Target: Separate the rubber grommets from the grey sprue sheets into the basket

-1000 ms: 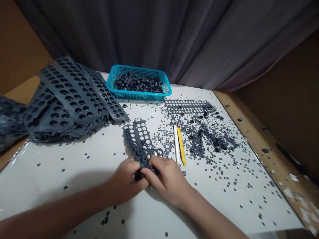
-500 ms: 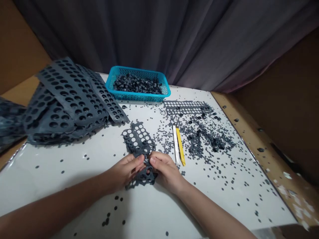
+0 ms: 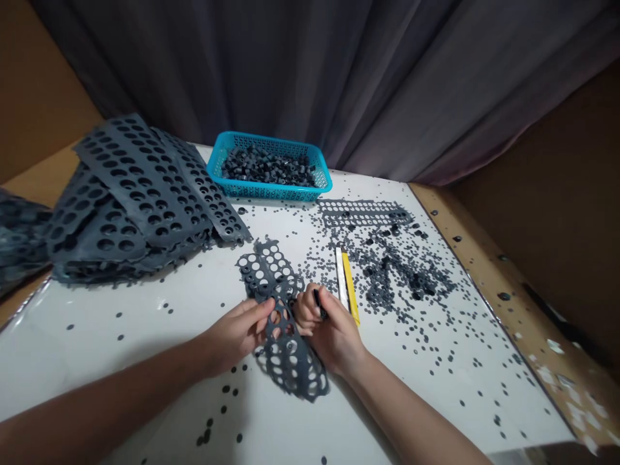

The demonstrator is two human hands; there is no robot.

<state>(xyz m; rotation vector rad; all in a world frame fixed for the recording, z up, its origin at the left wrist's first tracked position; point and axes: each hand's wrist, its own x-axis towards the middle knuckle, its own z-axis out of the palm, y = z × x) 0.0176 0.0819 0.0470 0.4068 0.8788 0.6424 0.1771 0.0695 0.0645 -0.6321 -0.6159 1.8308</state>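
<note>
A dark grey rubber sheet full of round holes (image 3: 294, 365) hangs down toward me over the white table. My left hand (image 3: 242, 329) pinches its left edge between thumb and fingers. Just right of the sheet is my right hand (image 3: 329, 326), curled closed with a small black rubber piece (image 3: 318, 302) between thumb and fingers. The hidden fingertips may also touch the sheet; I cannot tell. Beyond my hands, more perforated strip (image 3: 271, 258) lies flat, with several rubber rings still in it.
A blue basket (image 3: 271, 192) of small dark rubber pieces stands at the back. Perforated sheets (image 3: 140, 187) are piled at the left. Right of my hands are a white and a yellow stick (image 3: 351, 287), another punched strip (image 3: 363, 211) and many scattered dark discs (image 3: 382, 284).
My right hand has turned and curled, and a black rubber piece now shows in it. The near part of the sheet has unfolded downward to the right.
</note>
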